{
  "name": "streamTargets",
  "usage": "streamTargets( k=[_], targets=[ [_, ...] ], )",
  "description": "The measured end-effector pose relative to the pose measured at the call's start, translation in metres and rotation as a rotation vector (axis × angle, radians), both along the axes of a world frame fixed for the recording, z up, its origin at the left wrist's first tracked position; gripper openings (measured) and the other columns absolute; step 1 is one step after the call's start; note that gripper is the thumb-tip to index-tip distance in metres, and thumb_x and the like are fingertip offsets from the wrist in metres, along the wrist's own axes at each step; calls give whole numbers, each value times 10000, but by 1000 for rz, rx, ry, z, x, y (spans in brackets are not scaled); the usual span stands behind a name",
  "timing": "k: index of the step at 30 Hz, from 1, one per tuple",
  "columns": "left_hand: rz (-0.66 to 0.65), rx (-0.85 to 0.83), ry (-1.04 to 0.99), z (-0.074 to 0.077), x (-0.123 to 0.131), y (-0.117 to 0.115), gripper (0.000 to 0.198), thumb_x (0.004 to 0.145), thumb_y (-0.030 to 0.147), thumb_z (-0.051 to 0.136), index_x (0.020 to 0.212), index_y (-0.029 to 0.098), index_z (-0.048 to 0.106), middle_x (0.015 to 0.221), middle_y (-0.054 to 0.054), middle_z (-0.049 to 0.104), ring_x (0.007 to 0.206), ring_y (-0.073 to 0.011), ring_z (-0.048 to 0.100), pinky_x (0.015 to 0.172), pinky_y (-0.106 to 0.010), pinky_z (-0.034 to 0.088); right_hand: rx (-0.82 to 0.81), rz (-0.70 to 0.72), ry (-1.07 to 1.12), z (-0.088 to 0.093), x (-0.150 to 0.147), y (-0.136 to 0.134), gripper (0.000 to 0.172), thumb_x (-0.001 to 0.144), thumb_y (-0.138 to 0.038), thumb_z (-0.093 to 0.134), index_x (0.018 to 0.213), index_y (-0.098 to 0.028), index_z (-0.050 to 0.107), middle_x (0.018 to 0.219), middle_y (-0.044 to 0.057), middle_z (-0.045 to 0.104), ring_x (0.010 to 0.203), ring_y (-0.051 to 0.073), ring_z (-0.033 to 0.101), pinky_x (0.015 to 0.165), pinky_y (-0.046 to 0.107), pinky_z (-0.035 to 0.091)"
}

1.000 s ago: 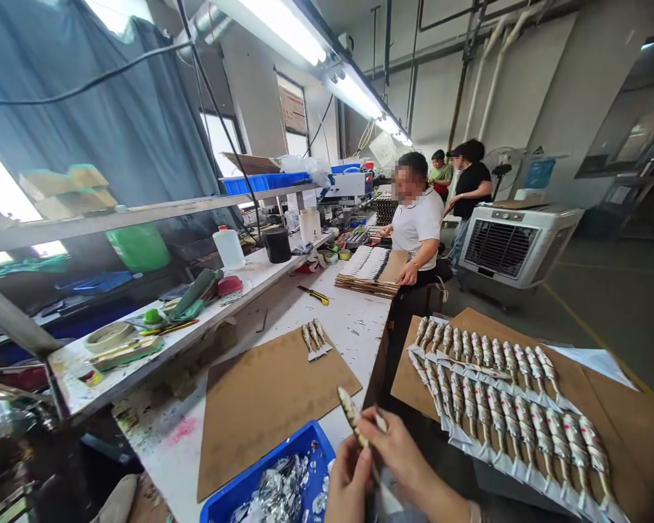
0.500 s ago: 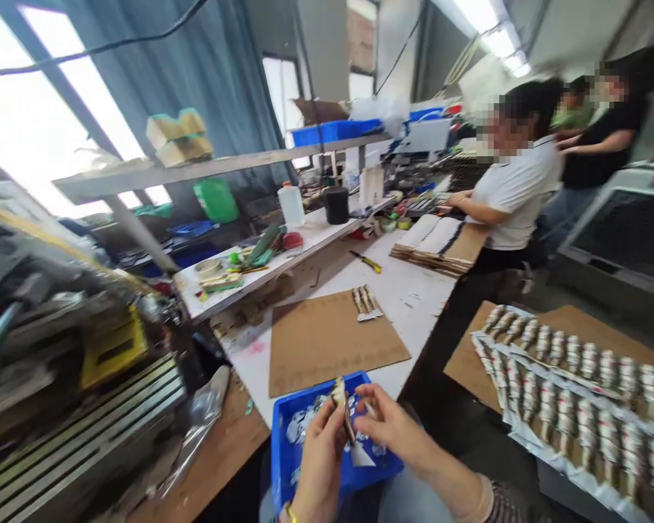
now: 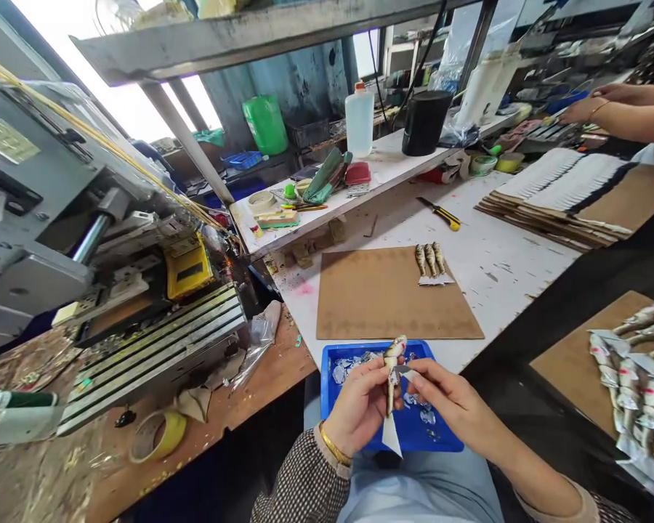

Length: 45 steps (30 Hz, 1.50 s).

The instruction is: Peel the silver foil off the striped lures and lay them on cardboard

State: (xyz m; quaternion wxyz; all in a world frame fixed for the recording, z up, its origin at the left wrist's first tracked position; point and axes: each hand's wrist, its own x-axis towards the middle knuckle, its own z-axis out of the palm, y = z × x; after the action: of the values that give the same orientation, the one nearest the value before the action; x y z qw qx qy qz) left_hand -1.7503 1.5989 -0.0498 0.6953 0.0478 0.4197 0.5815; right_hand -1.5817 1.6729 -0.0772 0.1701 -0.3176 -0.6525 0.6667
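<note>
In my left hand (image 3: 360, 407) is a small jointed fish-shaped lure (image 3: 394, 352), head up, with a white paper-like tail hanging below. My right hand (image 3: 447, 399) is closed at the lure's side, pinching a small thin greyish piece (image 3: 408, 372) against its body; what exactly this piece is cannot be made out. Beneath both hands a blue bin (image 3: 452, 441) on my lap holds several shiny silvery scraps (image 3: 428, 415). Beyond the bin, three similar lures (image 3: 429, 261) lie side by side on a cardboard sheet (image 3: 376, 298).
A yellow-handled knife (image 3: 447, 216) lies on the white table. Stacked cardboard (image 3: 556, 196) with white pieces is at the right, near another person's hands (image 3: 583, 109). More lures (image 3: 629, 392) rest on cardboard at lower right. A tape roll (image 3: 158, 434) and a machine (image 3: 158, 363) stand left.
The view has tilted down and moved closer to the table. My right hand, earlier apart from the lure with fingers spread, has come in against it. My left hand still holds the lure.
</note>
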Motion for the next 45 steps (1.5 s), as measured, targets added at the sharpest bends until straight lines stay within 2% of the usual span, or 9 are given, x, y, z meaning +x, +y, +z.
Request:
streamTargets(
  k=[4,7,13,16,22,26,33,39,45],
  targets=[
    [-26,18,-71,1,2,-1,333,809,206,697,1102,46,702,720,-4,502,572,-73,472,532,-210,436,122,-44,-90,-4,-3,3,362,1002,-539,448,1028,-219,615,753,-14,563,694,141,494,661,275,397],
    [-39,14,-104,1,2,-2,327,810,181,675,1106,42,695,710,-2,493,569,-76,474,521,-201,431,175,-42,-96,-7,-1,6,369,991,-537,468,920,-208,621,773,-5,556,711,142,470,658,275,377],
    [-102,-28,-170,-1,4,-2,266,831,153,628,1069,55,692,705,-8,505,549,-75,490,518,-191,456,19,-10,-42,-6,1,4,424,940,-574,537,769,-190,590,669,-26,486,636,117,425,595,257,346],
    [-115,-43,-166,0,5,-3,309,848,154,616,1133,52,676,739,-10,510,555,-70,488,527,-191,464,-56,29,-4,-4,1,1,433,924,-579,562,752,-183,605,654,-26,505,622,110,433,586,252,352],
    [-111,-45,-165,2,6,-6,229,815,160,652,1024,74,687,711,-2,493,547,-69,459,516,-185,415,-1,-37,-63,-2,6,1,417,946,-564,541,761,-192,570,635,-32,514,581,104,460,561,253,365],
    [-114,-54,-164,2,6,-7,309,786,177,693,1076,70,689,695,6,488,544,-70,459,510,-183,398,32,-34,-86,1,6,2,429,942,-576,535,750,-194,572,622,-29,525,582,111,485,560,256,371],
    [-173,-13,-155,0,5,-10,329,773,216,706,1071,77,695,666,8,491,533,-76,449,498,-198,389,-132,62,-42,-1,9,3,485,906,-636,548,700,-198,506,544,-50,462,500,90,391,509,249,327],
    [-202,-7,-165,1,2,-10,348,795,223,711,1110,78,683,679,11,485,541,-70,454,508,-190,404,111,110,-101,1,14,6,413,977,-546,489,778,-195,580,659,-19,510,617,116,480,567,255,361],
    [-232,-7,-153,-1,2,-8,353,796,230,740,1113,83,686,701,-2,516,543,-67,467,511,-186,428,26,187,-81,1,16,4,390,994,-530,456,807,-204,561,653,-16,545,572,118,503,522,245,395]
  ],
)
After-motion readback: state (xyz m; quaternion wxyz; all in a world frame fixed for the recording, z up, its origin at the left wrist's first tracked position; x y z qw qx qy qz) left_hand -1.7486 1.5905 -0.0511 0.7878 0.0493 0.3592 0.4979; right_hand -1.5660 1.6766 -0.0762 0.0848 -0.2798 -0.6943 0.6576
